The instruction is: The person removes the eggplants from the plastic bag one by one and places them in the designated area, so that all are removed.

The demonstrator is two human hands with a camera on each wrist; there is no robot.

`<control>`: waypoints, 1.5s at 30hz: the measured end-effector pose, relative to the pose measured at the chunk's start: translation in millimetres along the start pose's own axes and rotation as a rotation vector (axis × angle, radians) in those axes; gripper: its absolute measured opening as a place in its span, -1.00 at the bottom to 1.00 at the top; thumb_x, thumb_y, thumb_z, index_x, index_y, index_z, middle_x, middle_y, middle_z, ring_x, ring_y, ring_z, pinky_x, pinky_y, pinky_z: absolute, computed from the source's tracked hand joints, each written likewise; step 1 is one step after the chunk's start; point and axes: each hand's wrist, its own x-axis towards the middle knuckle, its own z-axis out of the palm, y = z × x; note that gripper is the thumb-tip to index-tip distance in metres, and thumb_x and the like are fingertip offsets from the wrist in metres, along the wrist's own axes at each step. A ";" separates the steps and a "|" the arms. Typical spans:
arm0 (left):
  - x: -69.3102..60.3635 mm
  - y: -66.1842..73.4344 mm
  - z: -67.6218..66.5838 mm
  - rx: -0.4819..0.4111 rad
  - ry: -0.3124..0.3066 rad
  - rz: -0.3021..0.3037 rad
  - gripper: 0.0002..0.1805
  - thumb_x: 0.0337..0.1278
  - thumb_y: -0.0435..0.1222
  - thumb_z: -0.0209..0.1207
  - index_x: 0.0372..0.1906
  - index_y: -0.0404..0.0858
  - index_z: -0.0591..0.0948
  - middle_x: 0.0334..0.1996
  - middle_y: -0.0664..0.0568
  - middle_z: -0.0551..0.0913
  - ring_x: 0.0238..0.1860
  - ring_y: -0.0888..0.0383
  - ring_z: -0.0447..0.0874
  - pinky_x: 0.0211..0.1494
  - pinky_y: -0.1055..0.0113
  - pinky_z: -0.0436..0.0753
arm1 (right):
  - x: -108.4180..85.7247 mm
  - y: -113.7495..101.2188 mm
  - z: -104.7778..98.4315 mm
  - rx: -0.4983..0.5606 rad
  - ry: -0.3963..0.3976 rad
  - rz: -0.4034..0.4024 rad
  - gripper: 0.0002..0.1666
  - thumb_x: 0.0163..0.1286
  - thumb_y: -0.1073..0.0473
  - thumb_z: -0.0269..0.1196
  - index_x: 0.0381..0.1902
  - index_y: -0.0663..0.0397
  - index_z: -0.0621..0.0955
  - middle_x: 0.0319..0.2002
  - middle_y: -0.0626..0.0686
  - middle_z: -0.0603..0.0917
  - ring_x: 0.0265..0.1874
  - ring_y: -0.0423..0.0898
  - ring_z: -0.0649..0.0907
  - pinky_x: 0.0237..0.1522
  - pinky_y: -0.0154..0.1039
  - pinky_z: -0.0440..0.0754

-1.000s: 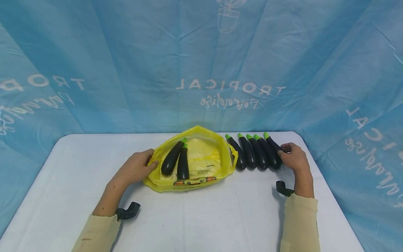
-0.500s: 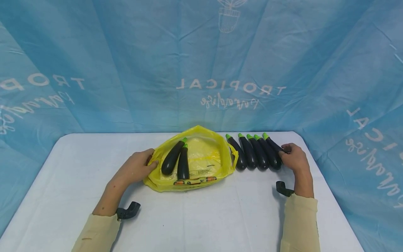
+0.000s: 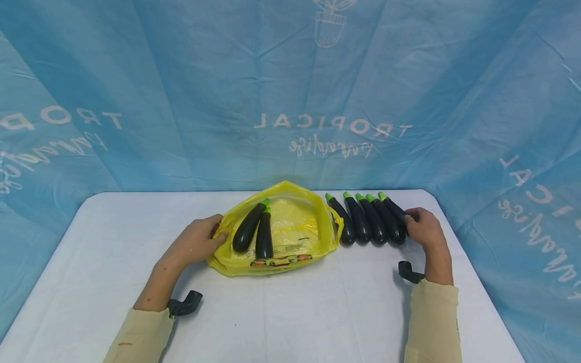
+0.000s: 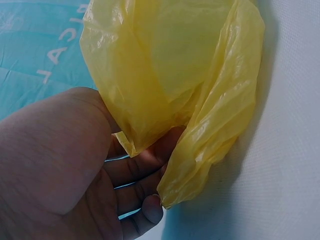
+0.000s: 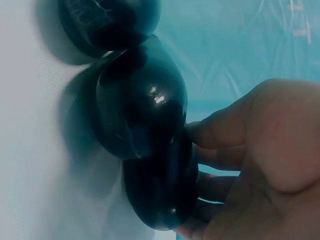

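On the left of the yellow plastic bag, my left hand pinches its edge between thumb and fingers; the left wrist view shows the gathered yellow film against the fingers. Two dark eggplants with green stem ends lie inside the wide-mouthed bag. Several more eggplants lie side by side to the right of it, stems toward the back. My right hand grips the rightmost eggplant, whose lower part is hidden by the hand and its neighbour. The right wrist view shows thumb and fingers against its dark side.
A white-covered table carries everything. Behind it and at both sides hangs a blue printed curtain. A black wrist mount sticks out from the left wrist, another black mount from the right.
The right hand has shifted very slightly, and the stem end of the rightmost eggplant has moved a little to the left. My left hand and the bag stay where they were.
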 end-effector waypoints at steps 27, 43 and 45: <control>-1.0 1.9 -0.2 0.014 0.012 0.016 -0.87 0.46 -0.26 0.17 -0.12 -0.26 0.55 -0.51 0.04 0.45 -0.47 0.13 0.42 -0.35 0.20 0.42 | -18.0 -23.5 -11.7 0.009 0.099 -0.099 -0.33 0.64 0.01 0.05 0.47 0.40 0.40 0.44 0.49 0.40 0.43 0.47 0.39 0.36 0.42 0.40; 0.2 1.4 -1.7 -0.009 0.005 -0.005 -0.83 0.52 -0.21 0.18 -0.09 -0.26 0.56 -0.50 0.03 0.46 -0.46 0.12 0.44 -0.34 0.20 0.44 | -50.4 -65.4 -11.4 0.001 0.148 -0.249 -0.46 0.62 0.06 0.12 0.39 0.27 0.52 0.38 0.38 0.53 0.40 0.38 0.47 0.33 0.40 0.45; 1.0 1.4 -1.5 -0.009 0.010 -0.009 -0.81 0.53 -0.19 0.19 -0.09 -0.26 0.57 -0.51 0.03 0.45 -0.47 0.11 0.43 -0.35 0.19 0.43 | -54.0 -70.2 -10.5 0.001 0.150 -0.287 -0.47 0.62 0.07 0.13 0.38 0.27 0.53 0.36 0.38 0.54 0.40 0.37 0.48 0.34 0.39 0.45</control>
